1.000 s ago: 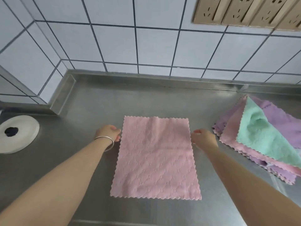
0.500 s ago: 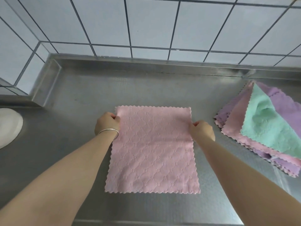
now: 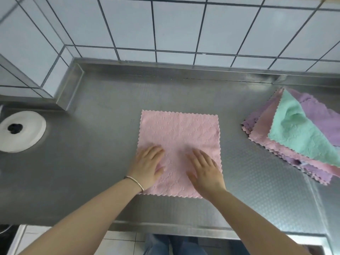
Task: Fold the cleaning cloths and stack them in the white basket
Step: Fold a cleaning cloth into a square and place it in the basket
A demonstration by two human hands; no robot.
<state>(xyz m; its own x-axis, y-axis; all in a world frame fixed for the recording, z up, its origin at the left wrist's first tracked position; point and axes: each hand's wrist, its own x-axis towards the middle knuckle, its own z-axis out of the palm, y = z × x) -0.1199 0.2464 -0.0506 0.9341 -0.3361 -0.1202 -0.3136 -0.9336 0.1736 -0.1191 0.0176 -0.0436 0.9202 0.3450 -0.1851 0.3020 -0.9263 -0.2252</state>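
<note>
Pink cloth (image 3: 179, 137) lay flat on the steel table (image 3: 103, 162), roughly square, its scalloped edges showing on all sides, somewhat right of the table's middle. Both hands rested palm down on its near half. The left hand (image 3: 148, 165) lay over the cloth's near left part with straight fingers pointing away from the person, holding nothing; a thin metal bracelet (image 3: 135, 181) circled its wrist. The right hand (image 3: 205, 170) lay beside it on the near right part, fingers likewise straight and slightly spread, pressing the fabric and gripping nothing. The two hands were near each other but apart.

Well off to the right sat a loose pile of cloths (image 3: 294, 137), purple and pink ones underneath and a green cloth (image 3: 296, 131) on top, its corner pointing toward the wall. At the far left edge of the table was a round white lid (image 3: 27, 133) with a dark opening in its centre. Pale tiles (image 3: 165, 24) with dark grout covered the wall behind.
</note>
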